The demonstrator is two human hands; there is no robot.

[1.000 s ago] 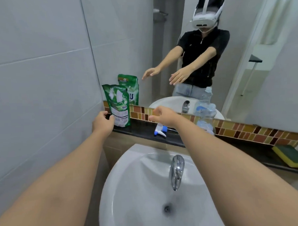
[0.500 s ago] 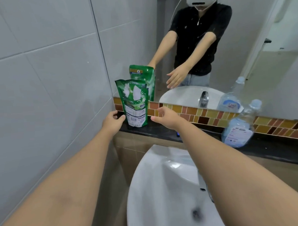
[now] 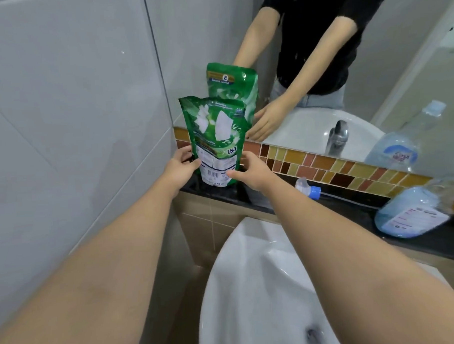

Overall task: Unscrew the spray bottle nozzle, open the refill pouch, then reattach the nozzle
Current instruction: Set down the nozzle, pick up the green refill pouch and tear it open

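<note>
A green refill pouch stands upright on the black ledge by the left wall, below the mirror. My left hand holds its lower left edge, fingers curled against it. My right hand touches its lower right side, thumb on the front and fingers behind. The white and blue spray nozzle lies loose on the ledge, right of my right hand. The clear spray bottle with blue liquid stands without its nozzle further right, blurred.
A white sink sits below the ledge under my arms. A band of brown mosaic tile runs behind the ledge. The mirror above reflects the pouch, tap, bottle and a person. Grey tiled wall is close on the left.
Both hands have closed in on the pouch from either side; the left now holds its edge and the right touches it. The camera has moved nearer and turned left.
</note>
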